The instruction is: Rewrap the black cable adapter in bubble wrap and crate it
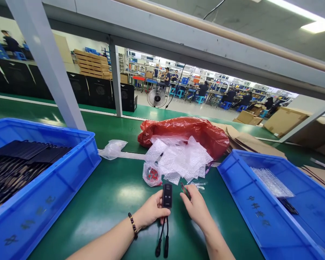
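My left hand point(153, 209) grips a small black controller box point(167, 196) upright, thumb across its lower end. Two short black cables with connectors point(162, 247) hang from the box over the green table. To the right of it, my right hand point(196, 206) is closed on a thin, dark tool-like piece point(184, 190) with a bit of green and red; its exact kind is too small to tell. Just beyond the hands lies a clear bag of small red parts point(153, 175), beside a heap of bubble-wrap pouches point(181, 160).
A blue bin point(70, 180) full of black devices stands left. The right blue bin point(249, 195) holds a bubble-wrapped item. Behind the pouches lies a red plastic bag point(189, 126); a crumpled clear bag point(113, 148) sits left of it. Shelf posts rise behind.
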Demonstrator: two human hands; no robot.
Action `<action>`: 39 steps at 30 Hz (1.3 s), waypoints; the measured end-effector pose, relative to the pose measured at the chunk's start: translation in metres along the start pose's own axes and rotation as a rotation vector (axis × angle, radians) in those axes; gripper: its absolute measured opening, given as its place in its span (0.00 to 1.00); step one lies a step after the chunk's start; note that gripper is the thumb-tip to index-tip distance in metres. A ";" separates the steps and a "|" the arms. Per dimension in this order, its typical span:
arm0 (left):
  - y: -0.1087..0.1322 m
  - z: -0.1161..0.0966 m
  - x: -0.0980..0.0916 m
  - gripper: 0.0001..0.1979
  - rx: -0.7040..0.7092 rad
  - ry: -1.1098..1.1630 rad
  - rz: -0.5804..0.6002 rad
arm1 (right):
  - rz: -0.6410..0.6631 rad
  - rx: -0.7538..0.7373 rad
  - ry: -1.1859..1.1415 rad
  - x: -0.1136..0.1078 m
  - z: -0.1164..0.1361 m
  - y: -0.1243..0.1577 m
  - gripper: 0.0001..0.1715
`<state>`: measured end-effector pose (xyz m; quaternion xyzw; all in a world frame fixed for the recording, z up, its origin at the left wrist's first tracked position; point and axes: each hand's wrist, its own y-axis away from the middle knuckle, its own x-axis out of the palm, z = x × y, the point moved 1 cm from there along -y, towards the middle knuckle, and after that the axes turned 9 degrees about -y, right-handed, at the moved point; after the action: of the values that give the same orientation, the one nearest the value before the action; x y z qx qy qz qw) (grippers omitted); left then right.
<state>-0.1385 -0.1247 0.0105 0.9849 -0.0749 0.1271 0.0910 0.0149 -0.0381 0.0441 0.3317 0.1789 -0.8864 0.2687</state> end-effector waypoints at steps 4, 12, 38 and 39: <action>0.000 0.002 0.003 0.24 0.002 -0.049 0.016 | -0.048 -0.087 -0.094 -0.002 0.004 0.003 0.14; 0.002 -0.002 0.010 0.23 -0.004 -0.193 0.014 | -0.066 -0.203 0.133 0.008 0.008 0.007 0.18; 0.003 0.001 0.010 0.20 -0.002 -0.258 0.023 | 0.066 -0.027 -0.127 0.012 0.008 0.003 0.25; 0.003 0.001 0.010 0.20 -0.008 -0.259 0.021 | 0.064 -0.046 -0.130 0.011 0.009 0.003 0.24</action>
<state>-0.1293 -0.1292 0.0128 0.9918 -0.0970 -0.0006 0.0829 0.0056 -0.0489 0.0422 0.2727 0.1706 -0.8927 0.3155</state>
